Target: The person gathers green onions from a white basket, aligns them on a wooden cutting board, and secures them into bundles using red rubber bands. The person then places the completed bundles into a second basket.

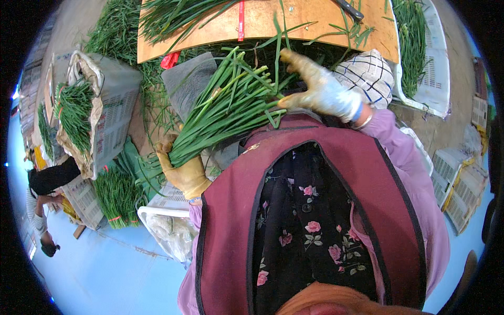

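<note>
A loose bunch of long green stalks, likely garlic chives (224, 106), lies slantwise over my lap. My left hand (183, 173), in a tan work glove, is closed around its lower left end. At the other end, where the pale cut ends show, my right hand (323, 86) is spread with thumb and fingers apart. Its glove is white with a yellowed, stained palm, and it is slightly blurred. The thumb is close to the stalk ends; whether it touches them I cannot tell. A few stray blades stand up beside the fingers.
Ahead is a wooden board (315, 27) with more chives (173, 19), a red tie strip (241, 23) and a dark-handled tool (349, 10). Crates (114, 102) stand left, another (433, 78) right. Banded bunches (116, 193) rest on the floor. Another person (43, 204) bends at far left.
</note>
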Motion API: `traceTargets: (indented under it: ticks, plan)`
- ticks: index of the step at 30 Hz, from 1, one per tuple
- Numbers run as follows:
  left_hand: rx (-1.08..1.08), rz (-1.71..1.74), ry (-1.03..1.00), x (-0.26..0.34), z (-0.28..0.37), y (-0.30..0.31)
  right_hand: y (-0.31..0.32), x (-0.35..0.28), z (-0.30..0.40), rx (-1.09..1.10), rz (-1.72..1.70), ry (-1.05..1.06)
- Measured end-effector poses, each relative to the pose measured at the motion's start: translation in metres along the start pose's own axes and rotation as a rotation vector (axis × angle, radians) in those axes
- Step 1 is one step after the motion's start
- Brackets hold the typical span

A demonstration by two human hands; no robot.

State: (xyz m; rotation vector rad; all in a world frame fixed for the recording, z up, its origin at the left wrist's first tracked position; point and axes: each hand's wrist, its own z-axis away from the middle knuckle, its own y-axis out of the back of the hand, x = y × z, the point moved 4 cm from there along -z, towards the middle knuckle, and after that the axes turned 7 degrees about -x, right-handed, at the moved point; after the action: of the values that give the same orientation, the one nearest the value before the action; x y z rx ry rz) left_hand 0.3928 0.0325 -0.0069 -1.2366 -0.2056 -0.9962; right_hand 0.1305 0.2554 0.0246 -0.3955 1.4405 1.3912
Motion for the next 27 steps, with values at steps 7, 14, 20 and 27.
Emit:
traceTargets:
  ticks: [7, 14, 20, 27]
  plan:
    - [0.129, 0.254, 0.033, 0.005, 0.012, 0.01, -0.059, -0.006, -0.037, -0.081, 0.226, -0.151]
    - [-0.038, 0.322, 0.094, 0.0, 0.011, 0.015, -0.064, 0.05, -0.027, 0.089, 0.452, 0.151]
    - [0.007, 0.216, 0.017, 0.006, 0.002, 0.026, -0.014, 0.126, -0.032, -0.038, 0.74, -0.179]
    - [-0.144, 0.15, 0.056, 0.007, 0.005, 0.027, 0.0, -0.044, -0.041, 0.114, 0.494, 0.462]
